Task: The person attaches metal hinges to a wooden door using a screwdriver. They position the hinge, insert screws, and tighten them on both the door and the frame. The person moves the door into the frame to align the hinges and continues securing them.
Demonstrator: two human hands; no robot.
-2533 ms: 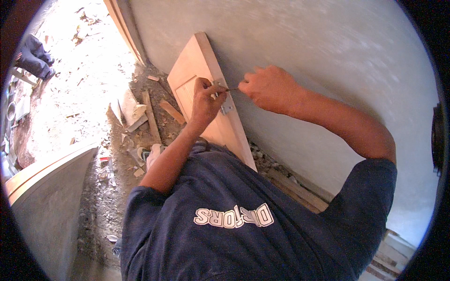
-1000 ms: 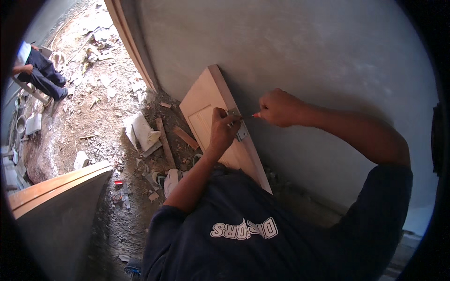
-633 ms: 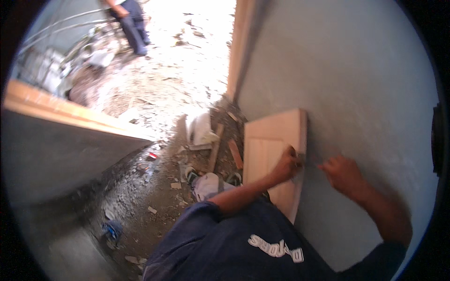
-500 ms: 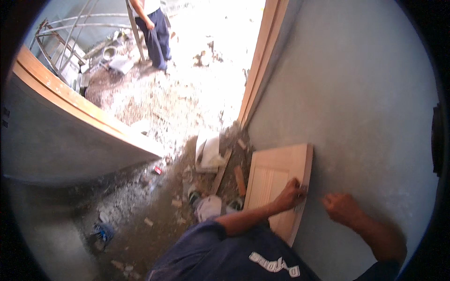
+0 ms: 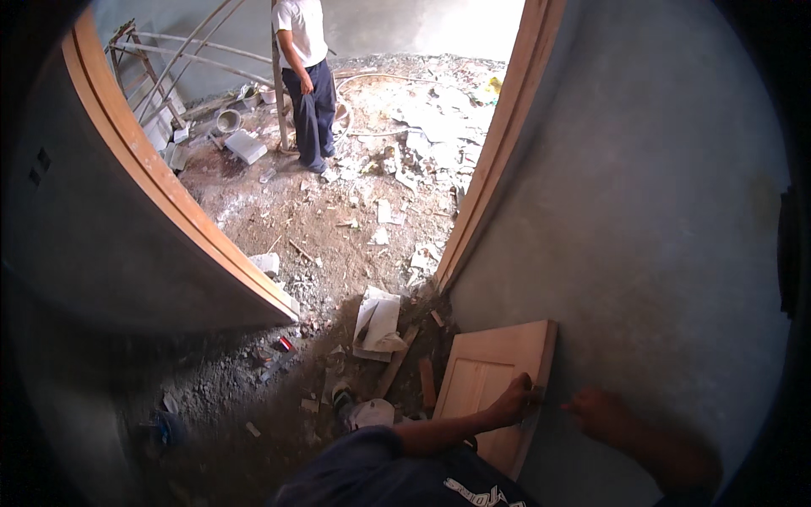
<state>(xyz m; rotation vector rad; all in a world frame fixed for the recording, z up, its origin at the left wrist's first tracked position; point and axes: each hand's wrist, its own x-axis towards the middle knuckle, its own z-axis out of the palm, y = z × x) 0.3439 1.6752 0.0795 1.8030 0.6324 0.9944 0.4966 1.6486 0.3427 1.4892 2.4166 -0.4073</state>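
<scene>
A pale wooden panelled door [image 5: 497,348] stands upright on its edge, leaning near the right-hand wall. My left hand [image 5: 514,402] is closed at the door's narrow edge, its fingers pinching a small metal fitting [image 5: 536,395] there; its exact kind is too dark to tell. Just to the right, my right hand [image 5: 598,414] is held in the air between the door edge and the wall. Its fingers are curled closed, and whatever they hold, if anything, is too dark to make out. My dark shirt covers the lower middle.
Ahead is a doorway with a wooden frame [image 5: 507,127]. Beyond it a person [image 5: 311,84] in dark trousers stands on rubble near metal poles and a bucket [image 5: 228,121]. A white sack-like sheet [image 5: 377,319], wood offcuts [image 5: 397,363] and a red packet [image 5: 285,344] lie on the floor.
My view has tilted up, so the doorway, the person outside and the door sit lower in the picture. Both hands stay by the door edge, the left still pinching the fitting.
</scene>
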